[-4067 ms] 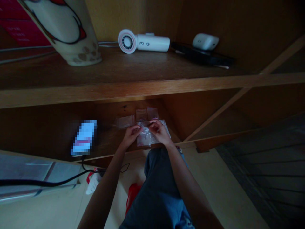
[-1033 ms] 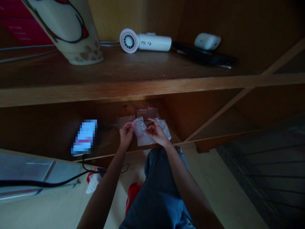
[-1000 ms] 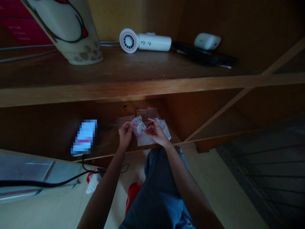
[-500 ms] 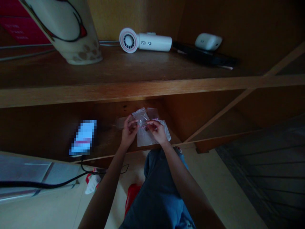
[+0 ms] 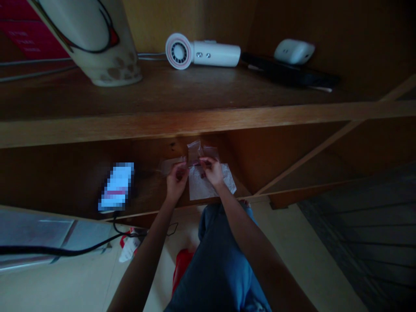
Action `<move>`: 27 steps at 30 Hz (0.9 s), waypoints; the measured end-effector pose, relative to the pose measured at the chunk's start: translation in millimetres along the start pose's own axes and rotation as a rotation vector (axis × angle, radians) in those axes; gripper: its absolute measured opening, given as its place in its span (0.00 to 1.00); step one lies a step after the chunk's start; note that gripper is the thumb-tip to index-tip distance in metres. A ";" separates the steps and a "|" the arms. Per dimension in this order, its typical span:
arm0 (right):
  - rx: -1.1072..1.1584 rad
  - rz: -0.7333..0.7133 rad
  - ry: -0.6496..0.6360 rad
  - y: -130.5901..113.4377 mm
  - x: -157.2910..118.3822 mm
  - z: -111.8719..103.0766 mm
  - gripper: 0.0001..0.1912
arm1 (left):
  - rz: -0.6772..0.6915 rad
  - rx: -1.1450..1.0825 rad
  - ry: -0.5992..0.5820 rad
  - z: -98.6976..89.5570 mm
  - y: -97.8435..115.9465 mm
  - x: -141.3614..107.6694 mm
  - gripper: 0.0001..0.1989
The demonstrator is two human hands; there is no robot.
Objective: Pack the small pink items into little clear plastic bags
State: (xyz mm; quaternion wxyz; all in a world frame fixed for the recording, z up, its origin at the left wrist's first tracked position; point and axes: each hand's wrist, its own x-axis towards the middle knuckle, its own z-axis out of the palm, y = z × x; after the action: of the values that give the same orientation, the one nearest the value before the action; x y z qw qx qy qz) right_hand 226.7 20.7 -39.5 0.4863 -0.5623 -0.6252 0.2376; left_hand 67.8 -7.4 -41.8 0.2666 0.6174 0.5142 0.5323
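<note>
Wooden shelves [image 5: 130,125] hold a white handheld fan [image 5: 202,51] and plastic bags [image 5: 203,186].

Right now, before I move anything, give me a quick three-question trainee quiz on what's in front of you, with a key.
1. True or false: the white hair dryer sits on the shelf above the hands.
2. What lies beneath the right hand? A) a red cloth B) a flat clear plastic bag C) a hair comb
3. Fill in the blank: the phone lies to the ____ of the left hand.

Key: 1 true; 2 B; 3 left.
</note>
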 end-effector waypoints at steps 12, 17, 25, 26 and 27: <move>-0.227 -0.021 -0.080 -3.6 1.2 10.4 0.11 | 0.077 0.116 0.120 -1.2 -3.4 3.4 0.08; -0.424 -0.064 -0.132 -7.5 -2.1 6.0 0.13 | 0.078 0.135 0.126 -0.9 -4.8 3.9 0.08; -0.563 -0.078 -0.106 -11.7 -6.9 -5.1 0.14 | 0.119 0.258 0.168 -1.2 -6.8 4.5 0.07; -0.570 -0.074 -0.099 -12.0 -7.6 -6.4 0.14 | 0.128 0.291 0.171 -1.3 -7.0 4.7 0.07; -0.574 -0.068 -0.089 -12.2 -8.3 -7.6 0.14 | 0.136 0.327 0.170 -1.4 -7.0 4.7 0.08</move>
State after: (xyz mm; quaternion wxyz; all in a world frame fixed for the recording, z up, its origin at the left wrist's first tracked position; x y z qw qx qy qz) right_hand 226.7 8.0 -28.9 0.2870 -0.6446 -0.7062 0.0589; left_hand 63.5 -1.0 -45.7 0.0818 0.6386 0.5717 0.5086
